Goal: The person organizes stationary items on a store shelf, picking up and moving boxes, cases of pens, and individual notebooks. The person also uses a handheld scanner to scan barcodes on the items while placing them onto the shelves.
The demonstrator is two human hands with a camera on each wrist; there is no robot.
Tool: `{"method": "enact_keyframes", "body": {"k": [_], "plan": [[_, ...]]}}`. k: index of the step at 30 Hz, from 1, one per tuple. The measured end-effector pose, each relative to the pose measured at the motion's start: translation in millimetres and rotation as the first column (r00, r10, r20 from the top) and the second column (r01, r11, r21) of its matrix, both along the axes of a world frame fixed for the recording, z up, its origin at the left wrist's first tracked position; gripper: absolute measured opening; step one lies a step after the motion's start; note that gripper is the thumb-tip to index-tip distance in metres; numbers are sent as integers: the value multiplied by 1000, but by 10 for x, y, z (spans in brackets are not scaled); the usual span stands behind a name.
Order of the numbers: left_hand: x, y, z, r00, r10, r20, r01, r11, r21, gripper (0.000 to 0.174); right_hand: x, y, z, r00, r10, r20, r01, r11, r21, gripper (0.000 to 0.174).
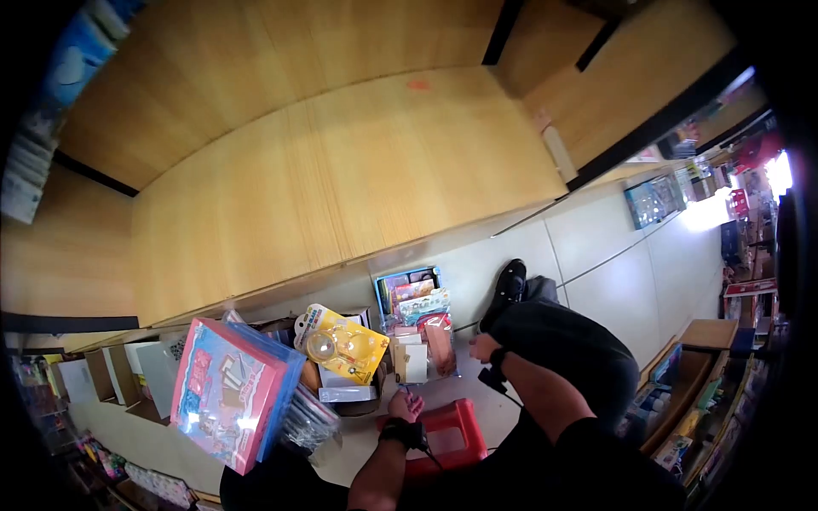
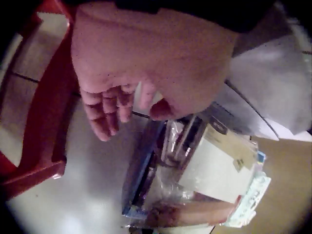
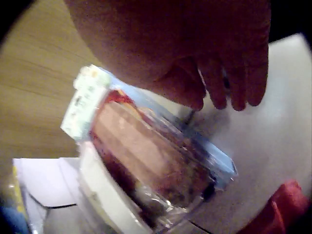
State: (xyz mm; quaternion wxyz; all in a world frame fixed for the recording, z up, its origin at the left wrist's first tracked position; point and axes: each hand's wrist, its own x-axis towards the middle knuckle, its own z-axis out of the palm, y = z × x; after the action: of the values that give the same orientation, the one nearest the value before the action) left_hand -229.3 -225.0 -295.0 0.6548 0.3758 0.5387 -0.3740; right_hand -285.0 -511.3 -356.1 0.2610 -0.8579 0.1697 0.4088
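Observation:
The left hand hangs above the floor beside a red stool; in the left wrist view its fingers hang loosely, holding nothing. Near the shoe is the right hand, its relaxed fingers pointing down in the right wrist view, also empty. Between and beyond the hands stands a blue-edged tray with packaged items. A clear pack with a reddish-brown item and a cream card lie at its near side.
Left of the tray, a yellow blister pack lies on an open box, next to a pink boxed set. A wooden shelf spans the front. A black shoe stands on the tiles. Stocked shelves are at right.

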Motion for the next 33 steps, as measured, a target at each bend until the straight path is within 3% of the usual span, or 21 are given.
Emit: {"method": "enact_keyframes", "body": {"k": [1, 2, 3, 4, 5, 6, 7, 8, 10, 14, 16, 19, 22, 25, 28, 33], "plan": [[5, 5, 12, 979, -174, -107, 178, 984, 24, 14, 189, -62, 381, 969, 248, 5, -242, 951, -194, 21], [18, 4, 18, 916, -341, -210, 355, 935, 30, 22, 422, -200, 768, 981, 192, 1, -180, 924, -338, 15], [71, -33, 187, 907, -393, -150, 394, 919, -24, 19, 508, -455, 870, 982, 56, 182, 11, 938, -347, 19], [106, -22, 189, 903, -408, -135, 407, 913, -34, 19, 684, -653, 1157, 968, -74, 241, 172, 895, -412, 29], [145, 6, 126, 909, -415, -42, 400, 896, -194, 22, 865, -848, 1459, 925, -200, 322, 336, 826, -452, 39], [181, 25, 98, 915, -401, 51, 393, 850, -351, 24, 1078, -816, 2513, 612, -628, 480, 739, 671, -62, 35], [337, -79, 547, 899, -435, 47, 425, 843, -330, 28, 1132, -1029, 2645, 458, -612, 644, 797, 603, 6, 33], [433, -140, 849, 897, -438, 58, 431, 838, -335, 28, 1207, -1144, 2954, 307, -494, 814, 828, 560, 28, 28], [571, -196, 1313, 865, -490, 112, 494, 787, -369, 30, 1312, -1250, 3483, 76, -296, 952, 845, 527, 97, 24], [803, -64, 2205, 836, -473, 278, 549, 701, -455, 27, 1367, -1472, 3718, 48, -318, 947, 898, 430, 99, 24], [907, 98, 2541, 835, -442, 328, 549, 712, -438, 24, 1388, -1497, 3665, 149, -392, 908, 921, 389, 17, 25], [1024, 413, 2909, 823, -377, 426, 539, 755, -374, 23, 1471, -1309, 3710, 159, -340, 927, 923, 383, -18, 26], [1079, 738, 2911, 830, -348, 436, 502, 808, -309, 22, 1521, -1279, 3684, 223, -283, 933, 913, 397, -98, 29], [1093, 919, 2844, 852, -300, 428, 441, 852, -281, 20, 1558, -1263, 3751, 361, -260, 896, 874, 428, -228, 32], [1107, 908, 2825, 865, -243, 439, 390, 876, -283, 19, 1629, -1340, 3684, 284, -301, 910, 912, 379, -158, 29], [1196, 809, 2836, 876, -153, 457, 332, 879, -342, 18, 1782, -1496, 3775, 349, -292, 891, 896, 381, -227, 21]]}}
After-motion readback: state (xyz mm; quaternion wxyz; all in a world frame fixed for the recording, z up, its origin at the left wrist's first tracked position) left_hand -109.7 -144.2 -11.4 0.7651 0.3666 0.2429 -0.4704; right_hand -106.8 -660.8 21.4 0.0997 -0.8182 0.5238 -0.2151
